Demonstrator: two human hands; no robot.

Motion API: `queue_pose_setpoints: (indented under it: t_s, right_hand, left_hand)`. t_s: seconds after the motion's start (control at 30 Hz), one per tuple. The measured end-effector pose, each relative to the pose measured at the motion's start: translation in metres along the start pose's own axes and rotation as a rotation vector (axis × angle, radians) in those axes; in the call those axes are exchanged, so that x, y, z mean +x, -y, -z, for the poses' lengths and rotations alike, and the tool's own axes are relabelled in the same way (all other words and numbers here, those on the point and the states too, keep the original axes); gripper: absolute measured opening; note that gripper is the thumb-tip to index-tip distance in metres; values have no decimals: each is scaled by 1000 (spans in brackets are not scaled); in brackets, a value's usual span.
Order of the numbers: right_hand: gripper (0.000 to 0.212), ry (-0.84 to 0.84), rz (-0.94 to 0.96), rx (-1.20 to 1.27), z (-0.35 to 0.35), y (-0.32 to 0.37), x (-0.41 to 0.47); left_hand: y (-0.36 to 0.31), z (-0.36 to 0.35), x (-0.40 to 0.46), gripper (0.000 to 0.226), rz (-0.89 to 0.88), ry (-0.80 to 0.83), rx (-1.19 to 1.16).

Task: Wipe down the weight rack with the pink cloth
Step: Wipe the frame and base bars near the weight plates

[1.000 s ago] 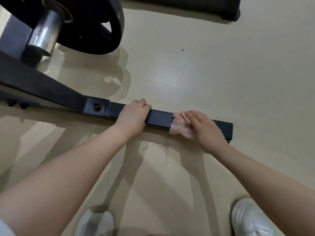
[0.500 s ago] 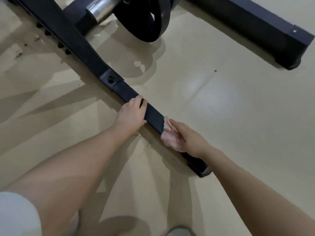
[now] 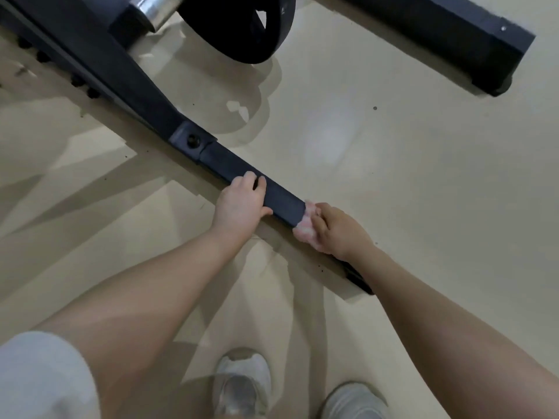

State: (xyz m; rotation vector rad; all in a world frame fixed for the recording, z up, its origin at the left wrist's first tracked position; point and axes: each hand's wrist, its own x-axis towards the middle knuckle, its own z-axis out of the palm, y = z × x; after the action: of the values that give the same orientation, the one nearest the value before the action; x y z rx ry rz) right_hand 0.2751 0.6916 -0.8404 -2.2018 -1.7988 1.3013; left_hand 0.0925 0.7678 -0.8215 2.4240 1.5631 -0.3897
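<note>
right hand (image 3: pixel 338 234) fingers (image 3: pixel 317 220) curled round the bunched pink cloth (image 3: pixel 305 231), pressing it onto the low black square-section steel foot bar of the weight rack (image 3: pixel 281 201). left hand (image 3: pixel 240 207) just beside, wrapped over the same bar, thumb on the near face, steadying. apart but near each other. further up the bar, a bolted joint sleeve (image 3: pixel 192 140); beyond that, a black round weight plate (image 3: pixel 239 28) on a chrome peg (image 3: pixel 155 9); a second black bar (image 3: pixel 438 37) across the glossy beige floor (image 3: pixel 393 176). likely mid-wipe on this foot bar; next move probably calls for sliding along toward the joint, shifting the left hand clear.
</note>
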Motion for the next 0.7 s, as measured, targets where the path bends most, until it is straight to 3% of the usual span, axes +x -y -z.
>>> queue_pose_setpoints:
  t_s: [0.17,0.23,0.33,0.37,0.47,0.53,0.63,0.7]
  right_hand:
    - [14,-52,-158,17,-1,0,-9]
    - [9,-102,-111,72,-5,19,12]
    - [21,-167,4,252,-12,45,40]
    - [18,-141,46,269,-10,44,44]
    - [61,183,123,284,3,26,48]
    - [73,345,171,304,10,10,53]
    - [23,310,248,317,15,20,61]
    - [27,366,239,396,23,43,76]
  left_hand:
    - [4,5,5,63,-72,0,23]
    - [7,4,8,62,-104,-30,31]
    - [13,0,7,64,-132,-48,-50]
    - [15,-3,6,64,-143,-50,-74]
    - [26,-4,7,66,-194,-78,-109]
    - [28,-2,5,63,-248,-132,-110]
    - [26,1,0,65,-278,-181,-30]
    - [25,0,0,66,-274,-190,-23]
